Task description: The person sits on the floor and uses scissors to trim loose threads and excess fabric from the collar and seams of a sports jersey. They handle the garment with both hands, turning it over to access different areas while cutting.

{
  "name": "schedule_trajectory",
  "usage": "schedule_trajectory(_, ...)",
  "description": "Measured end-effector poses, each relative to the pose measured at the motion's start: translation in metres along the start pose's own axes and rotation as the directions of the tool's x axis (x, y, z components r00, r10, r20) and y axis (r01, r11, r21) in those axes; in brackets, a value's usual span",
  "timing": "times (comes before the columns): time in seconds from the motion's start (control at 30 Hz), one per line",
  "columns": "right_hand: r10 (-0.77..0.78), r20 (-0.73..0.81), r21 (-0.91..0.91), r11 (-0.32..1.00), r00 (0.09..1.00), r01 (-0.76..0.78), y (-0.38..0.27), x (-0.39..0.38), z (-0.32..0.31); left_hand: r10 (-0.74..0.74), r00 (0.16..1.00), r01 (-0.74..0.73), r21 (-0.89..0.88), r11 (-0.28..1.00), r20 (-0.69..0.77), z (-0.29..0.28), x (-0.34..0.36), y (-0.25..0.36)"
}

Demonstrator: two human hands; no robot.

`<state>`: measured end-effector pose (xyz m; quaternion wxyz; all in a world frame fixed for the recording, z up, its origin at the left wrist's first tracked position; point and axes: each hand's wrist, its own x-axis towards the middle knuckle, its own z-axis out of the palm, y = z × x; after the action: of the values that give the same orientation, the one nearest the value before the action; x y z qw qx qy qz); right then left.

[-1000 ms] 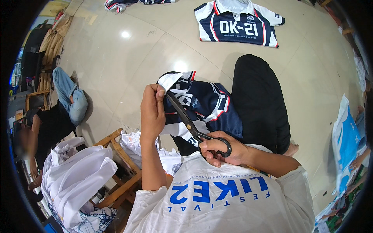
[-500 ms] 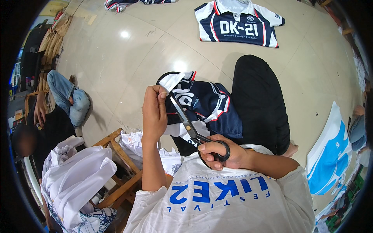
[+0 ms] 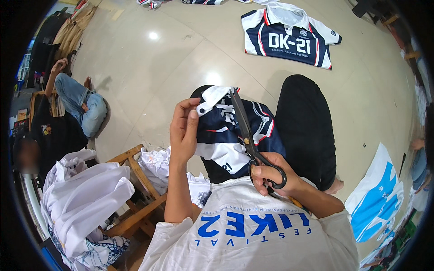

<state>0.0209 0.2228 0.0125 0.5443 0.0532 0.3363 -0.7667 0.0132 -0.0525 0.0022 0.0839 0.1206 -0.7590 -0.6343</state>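
Across my lap lies a navy, white and red polo shirt (image 3: 264, 115), its white collar raised at the far end. My left hand (image 3: 184, 128) pinches the shirt's white edge between thumb and fingers, beside a small dark button (image 3: 201, 110). My right hand (image 3: 276, 174) grips a pair of scissors (image 3: 244, 128) by the black handles. The long dark blades point away from me over the shirt, almost together. Their tips are near the red-trimmed end of the collar; I cannot tell whether they touch it.
A matching folded polo shirt (image 3: 289, 40) lies on the tiled floor ahead. White fabric (image 3: 86, 185) is heaped over a wooden frame (image 3: 135, 217) at left. Beyond it sits another person in jeans (image 3: 83, 104). A blue and white cloth piece (image 3: 377, 198) lies at right.
The scissors have swung right and away from my left hand, their tips moving to the collar's far end. My left hand has shifted slightly right and nearer, still pinching the shirt.
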Motion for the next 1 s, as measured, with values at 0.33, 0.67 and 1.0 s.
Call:
schedule_trajectory(0.33,0.017,-0.051,-0.101,0.995,0.999,-0.022,0.005,0.005,-0.002,0.051,0.999,-0.051,-0.055,0.997,0.004,0.003,-0.003,-0.004)
schedule_trajectory(0.67,0.186,-0.055,-0.284,0.939,0.981,-0.194,0.004,0.003,0.0,0.046,0.994,-0.049,-0.027,0.998,-0.097,0.001,0.001,-0.009)
schedule_trajectory(1.0,0.194,0.007,-0.25,0.95,0.981,-0.187,0.005,0.011,0.001,0.042,0.991,-0.042,0.004,0.999,-0.123,-0.002,0.004,-0.015)
